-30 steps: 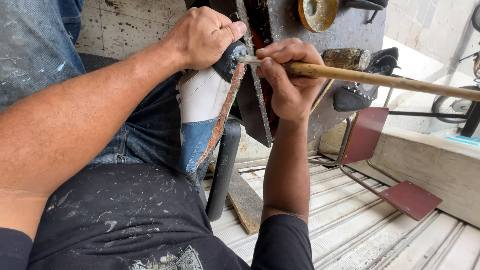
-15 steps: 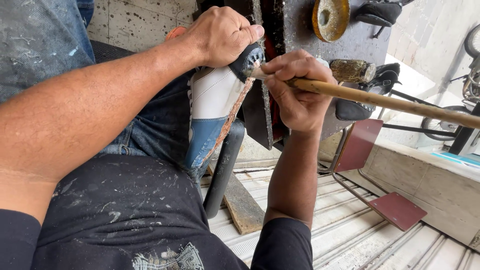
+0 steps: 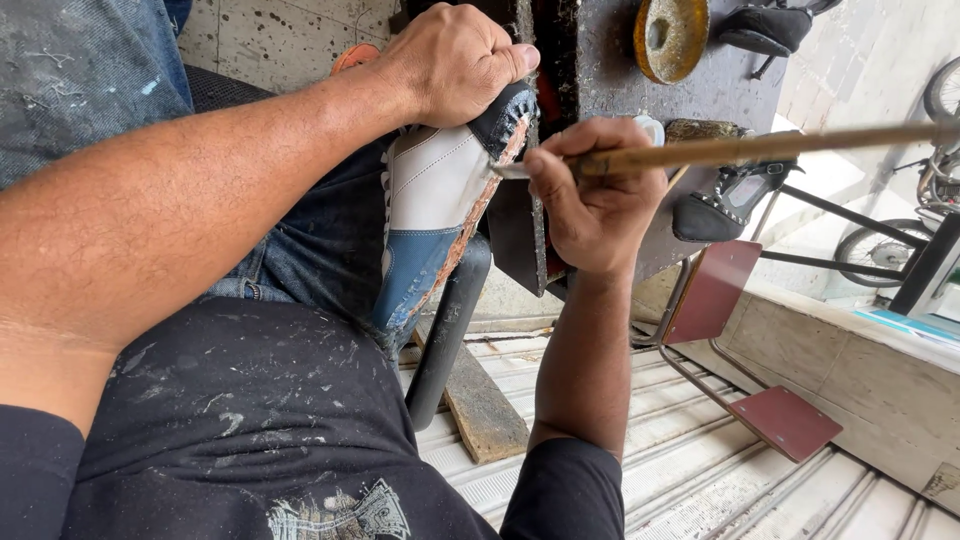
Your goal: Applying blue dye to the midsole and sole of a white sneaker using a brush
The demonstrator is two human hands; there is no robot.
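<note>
Closest to the camera is a black shirt [image 3: 230, 430] speckled with pale paint or glue spots, then jeans [image 3: 310, 250] underneath. Both forearms reach away from there.

The left hand [image 3: 450, 62] is clamped shut over the dark, frayed end of a shoe [image 3: 435, 205], pinning it against the lap. The shoe is white leather on top with a blue panel lower down, and its exposed edge looks rough and orangey-brown, like old glue. It leans against a black metal post [image 3: 450, 335] just beside the knee.

The right hand [image 3: 600, 195] is curled tight around a long wooden stick [image 3: 760, 148], pinched near its tip, and that tip sits right on the shoe's edge near the dark end. The rest of the handle runs off to the right side of the view.

Down below there's a wooden block [image 3: 485, 405] on a ribbed metal floor [image 3: 640, 470], plus two reddish flat pedals [image 3: 790, 422] on a thin frame.

Farther back: a dark metal stand [image 3: 600, 60] with a round yellowish disc [image 3: 668, 35], a black heeled shoe [image 3: 725, 205] perched on it, and a bicycle wheel [image 3: 870, 255] way off at the right.
</note>
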